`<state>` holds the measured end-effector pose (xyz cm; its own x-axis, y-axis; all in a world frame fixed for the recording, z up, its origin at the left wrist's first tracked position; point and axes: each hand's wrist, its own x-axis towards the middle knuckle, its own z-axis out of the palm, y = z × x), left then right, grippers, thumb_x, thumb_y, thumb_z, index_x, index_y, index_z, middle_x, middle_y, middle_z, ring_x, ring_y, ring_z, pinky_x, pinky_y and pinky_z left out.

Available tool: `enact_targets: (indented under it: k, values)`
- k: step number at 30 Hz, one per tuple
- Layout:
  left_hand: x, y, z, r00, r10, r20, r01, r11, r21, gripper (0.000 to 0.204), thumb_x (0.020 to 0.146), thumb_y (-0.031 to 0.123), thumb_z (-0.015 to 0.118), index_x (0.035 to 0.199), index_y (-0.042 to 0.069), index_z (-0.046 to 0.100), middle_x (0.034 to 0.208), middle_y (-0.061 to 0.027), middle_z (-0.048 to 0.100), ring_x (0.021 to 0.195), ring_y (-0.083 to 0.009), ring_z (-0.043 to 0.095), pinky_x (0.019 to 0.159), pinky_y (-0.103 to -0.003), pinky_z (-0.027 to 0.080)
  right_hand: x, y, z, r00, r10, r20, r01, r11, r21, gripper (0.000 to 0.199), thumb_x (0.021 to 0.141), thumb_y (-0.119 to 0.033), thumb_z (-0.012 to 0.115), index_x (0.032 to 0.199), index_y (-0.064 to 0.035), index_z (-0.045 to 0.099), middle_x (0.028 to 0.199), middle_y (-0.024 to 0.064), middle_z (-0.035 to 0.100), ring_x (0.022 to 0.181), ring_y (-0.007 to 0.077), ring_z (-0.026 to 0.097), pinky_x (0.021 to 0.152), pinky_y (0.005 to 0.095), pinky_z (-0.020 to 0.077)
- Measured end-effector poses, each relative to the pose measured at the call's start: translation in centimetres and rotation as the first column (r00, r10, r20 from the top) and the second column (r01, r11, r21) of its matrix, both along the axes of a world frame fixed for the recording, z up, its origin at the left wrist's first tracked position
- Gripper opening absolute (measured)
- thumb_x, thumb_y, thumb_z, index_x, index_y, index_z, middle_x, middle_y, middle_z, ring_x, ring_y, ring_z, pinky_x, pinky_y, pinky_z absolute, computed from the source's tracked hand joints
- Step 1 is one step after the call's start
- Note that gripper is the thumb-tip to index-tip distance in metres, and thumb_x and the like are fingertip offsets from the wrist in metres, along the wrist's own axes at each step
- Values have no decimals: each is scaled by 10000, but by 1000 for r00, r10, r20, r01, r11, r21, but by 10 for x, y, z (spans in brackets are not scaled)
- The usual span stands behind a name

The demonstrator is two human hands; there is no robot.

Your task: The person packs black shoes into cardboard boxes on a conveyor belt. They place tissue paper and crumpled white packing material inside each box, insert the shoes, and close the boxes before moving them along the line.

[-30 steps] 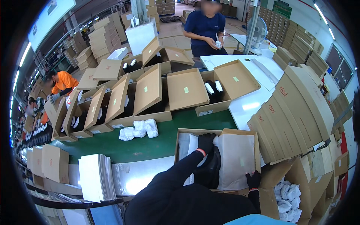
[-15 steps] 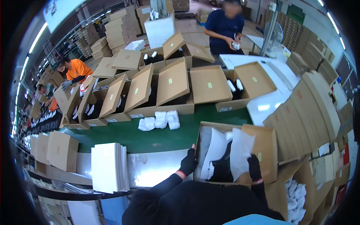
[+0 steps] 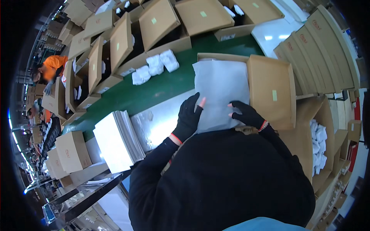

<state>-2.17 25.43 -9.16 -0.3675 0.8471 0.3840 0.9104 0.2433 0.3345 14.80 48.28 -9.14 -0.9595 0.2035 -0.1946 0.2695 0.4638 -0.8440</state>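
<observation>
An open brown cardboard box [image 3: 273, 88] lies in front of me, its lid folded out to the right. White tissue paper [image 3: 221, 90] covers what is inside it. My left hand [image 3: 189, 117], in a black fingerless glove, presses flat on the paper's near left edge. My right hand [image 3: 246, 113], gloved the same way, rests flat on the paper's near right part. Neither hand grips anything; the box contents are hidden under the paper.
A green conveyor belt [image 3: 154, 92] carries several open boxes [image 3: 158, 23] and small white packets [image 3: 154, 65]. A stack of white sheets [image 3: 117, 140] lies at my left. A carton of white packets [image 3: 318, 142] stands right. Flat boxes [image 3: 327, 50] are stacked far right. A person in orange [image 3: 52, 67] works further left.
The tissue paper, open before with dark contents showing, now lies folded over the box. Both my hands moved onto it. My head has leaned closer over the box.
</observation>
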Motion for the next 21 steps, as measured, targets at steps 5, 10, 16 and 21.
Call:
enact_targets:
  k: [5, 10, 16, 21]
  values:
    - [-9, 1, -6, 986, -148, -72, 145, 989, -44, 555, 637, 80, 685, 1171, 211, 611, 1159, -57, 569, 1030, -274, 551, 842, -412, 451, -1, -8, -22, 954, 225, 199, -177, 956, -232, 460, 839, -324, 688, 1174, -28, 586, 1160, 170, 596, 1099, 273, 569, 946, 348, 432]
    - [-17, -22, -14, 970, -230, -82, 223, 970, -94, 246, 687, 155, 662, 928, 196, 689, 1040, -24, 618, 950, -229, 575, 781, -387, 453, -39, 1, -34, 974, 188, -128, -178, 980, 86, 551, 855, -343, 661, 1295, -58, 491, 1279, 186, 525, 1179, 333, 509, 997, 398, 395]
    - [-1, -44, -38, 973, -218, 81, 228, 963, -145, 247, 727, 153, 661, 972, 131, 643, 1061, -45, 636, 862, -244, 602, 704, -385, 451, -119, 5, -80, 882, 452, -133, -256, 697, 670, 723, 811, -415, 653, 1374, -49, 383, 1467, 205, 306, 1381, 401, 223, 1089, 605, 155]
    - [15, -44, -30, 930, -224, 293, 280, 945, -169, 259, 708, 145, 614, 963, 108, 642, 786, -120, 645, 634, -326, 621, 557, -443, 477, -167, 13, -86, 896, 444, -10, -241, 504, 829, 737, 777, -569, 598, 1281, -36, 530, 1477, 195, 314, 1403, 378, 194, 1084, 656, 50]
